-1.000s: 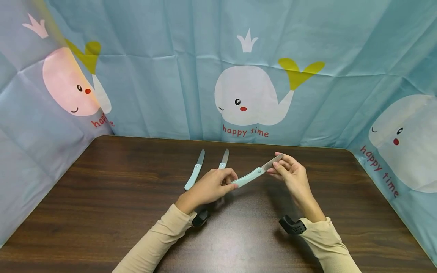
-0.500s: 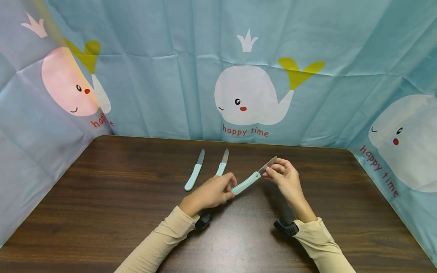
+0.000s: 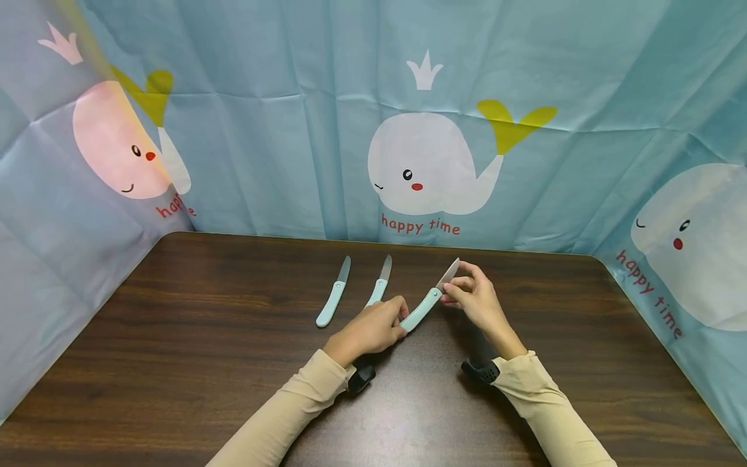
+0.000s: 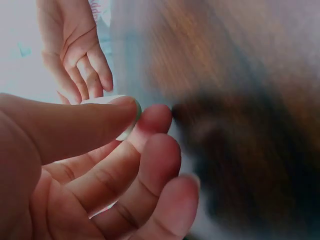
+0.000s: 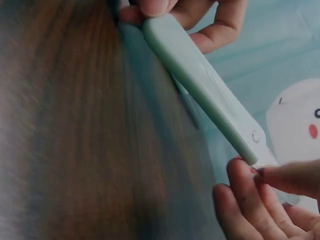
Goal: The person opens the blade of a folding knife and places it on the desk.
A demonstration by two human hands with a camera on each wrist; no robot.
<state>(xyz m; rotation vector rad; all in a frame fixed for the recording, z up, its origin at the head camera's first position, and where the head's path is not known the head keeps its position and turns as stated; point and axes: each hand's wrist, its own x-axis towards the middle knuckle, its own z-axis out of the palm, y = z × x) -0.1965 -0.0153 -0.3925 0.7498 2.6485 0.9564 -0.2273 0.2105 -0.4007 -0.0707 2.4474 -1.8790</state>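
Observation:
Between my two hands is a folding knife [image 3: 423, 310] with a pale mint handle, its blade unfolded and slanting up to the right in the head view. My left hand [image 3: 371, 329] pinches the handle's butt end between thumb and forefinger. With thumb and fingers my right hand [image 3: 475, 299] pinches the blade near the pivot. The right wrist view shows the mint handle [image 5: 205, 85] running from one hand to the other. Two similar open knives lie on the table: one knife [image 3: 334, 295] farther left, and a second knife [image 3: 380, 285] partly hidden behind my left hand.
The dark wood-grain table [image 3: 192, 337] has its far edge against a light blue curtain [image 3: 262, 162] printed with whales. More curtain hangs along the left and right sides. A black camera [image 3: 480, 371] sits on the right wrist.
The held knife has shifted left and turned steeper, its blade now pointing more toward the far edge. Both hands have moved closer together. The two lying knives have stayed put.

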